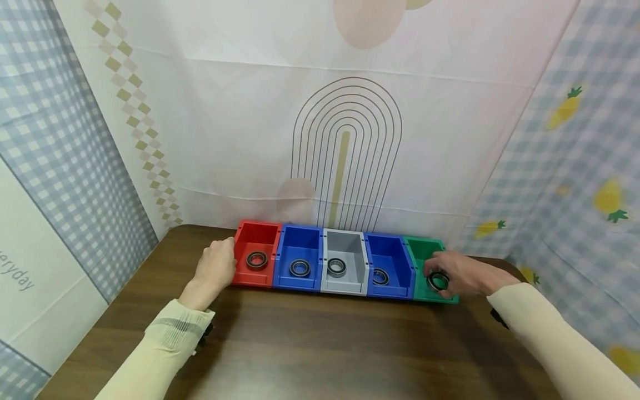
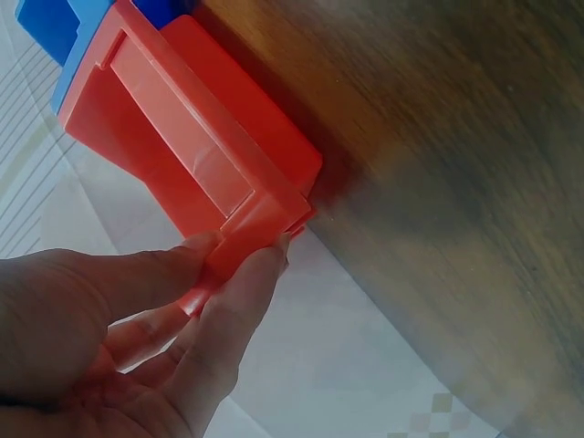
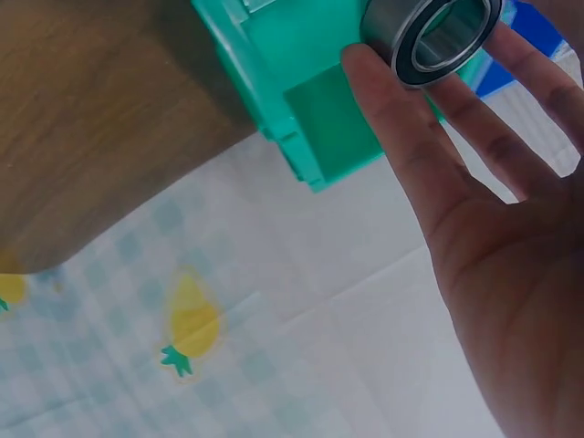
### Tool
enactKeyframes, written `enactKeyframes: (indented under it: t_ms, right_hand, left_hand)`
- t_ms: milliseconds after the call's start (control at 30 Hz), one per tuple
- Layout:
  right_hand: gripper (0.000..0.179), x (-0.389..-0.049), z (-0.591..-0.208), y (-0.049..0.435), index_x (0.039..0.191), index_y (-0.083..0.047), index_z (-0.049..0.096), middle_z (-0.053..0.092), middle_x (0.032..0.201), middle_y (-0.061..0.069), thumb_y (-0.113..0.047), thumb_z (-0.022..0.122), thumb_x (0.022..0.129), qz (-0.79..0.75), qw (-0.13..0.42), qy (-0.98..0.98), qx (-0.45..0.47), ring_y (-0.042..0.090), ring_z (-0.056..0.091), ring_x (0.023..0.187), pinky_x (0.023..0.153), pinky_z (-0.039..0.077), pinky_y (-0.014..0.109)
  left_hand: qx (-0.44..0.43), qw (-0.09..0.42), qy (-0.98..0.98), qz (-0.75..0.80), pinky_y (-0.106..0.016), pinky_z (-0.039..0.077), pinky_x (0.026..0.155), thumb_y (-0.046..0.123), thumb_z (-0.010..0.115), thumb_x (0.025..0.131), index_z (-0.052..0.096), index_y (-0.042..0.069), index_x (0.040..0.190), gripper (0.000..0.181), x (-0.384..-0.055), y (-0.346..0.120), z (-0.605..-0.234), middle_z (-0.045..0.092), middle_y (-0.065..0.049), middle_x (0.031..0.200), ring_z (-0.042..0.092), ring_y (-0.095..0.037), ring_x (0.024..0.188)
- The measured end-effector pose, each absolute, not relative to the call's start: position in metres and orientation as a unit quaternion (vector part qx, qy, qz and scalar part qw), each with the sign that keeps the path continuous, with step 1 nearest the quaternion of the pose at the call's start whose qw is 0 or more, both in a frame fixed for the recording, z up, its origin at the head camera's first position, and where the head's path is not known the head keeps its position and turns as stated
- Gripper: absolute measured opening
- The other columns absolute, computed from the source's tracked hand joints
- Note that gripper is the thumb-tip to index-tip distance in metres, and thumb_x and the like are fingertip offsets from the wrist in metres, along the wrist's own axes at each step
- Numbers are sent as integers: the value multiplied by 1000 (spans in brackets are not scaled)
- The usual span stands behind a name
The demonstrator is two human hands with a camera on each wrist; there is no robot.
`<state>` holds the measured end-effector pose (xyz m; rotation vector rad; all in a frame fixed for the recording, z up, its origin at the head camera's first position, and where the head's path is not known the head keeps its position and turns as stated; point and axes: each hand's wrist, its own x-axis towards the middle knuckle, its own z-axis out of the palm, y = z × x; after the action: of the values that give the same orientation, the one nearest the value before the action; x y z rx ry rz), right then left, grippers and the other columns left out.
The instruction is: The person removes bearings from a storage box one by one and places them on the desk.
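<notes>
My left hand (image 1: 216,268) pinches the side wall of the red bin (image 2: 242,114) between thumb and fingers, at the left end of a row of bins. At the right end, my right hand (image 1: 457,273) reaches into the green bin (image 1: 420,248). Its thumb and fingers grip a ball bearing (image 3: 387,35), a steel ring with a dark seal, tilted with its open bore facing the wrist camera. Another bearing (image 1: 249,261) lies flat in the red bin.
Between the end bins stand a blue bin (image 1: 302,236), a grey bin (image 1: 345,241) and a second blue bin (image 1: 385,244), each with one bearing in it. The brown wooden table (image 1: 325,344) meets a patterned cloth (image 1: 240,128) behind the row.
</notes>
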<state>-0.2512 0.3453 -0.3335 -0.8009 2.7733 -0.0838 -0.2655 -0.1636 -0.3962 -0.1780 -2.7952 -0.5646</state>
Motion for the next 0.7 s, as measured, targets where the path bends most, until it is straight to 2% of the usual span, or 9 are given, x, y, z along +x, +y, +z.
enactKeyframes:
  t_ms: [433,700]
  right_hand:
    - [36,-226,-330,330,106,-33,66,58,105,-9,-14,83,80,-29,125,938,-321,10,58,91,71,53,29]
    - [41,-216,-337,324,108,-34,66,57,104,-9,-12,84,79,-38,124,930,-343,9,58,91,72,53,28]
  left_hand:
    - [-58,147,-968,-195,-55,58,69,-4,64,88,61,-8,99,12,-266,-161,-400,69,-28,90,70,-47,81]
    - [-62,159,-967,-192,-55,58,68,-6,64,87,61,-8,96,10,-264,-163,-400,69,-28,88,71,-47,81]
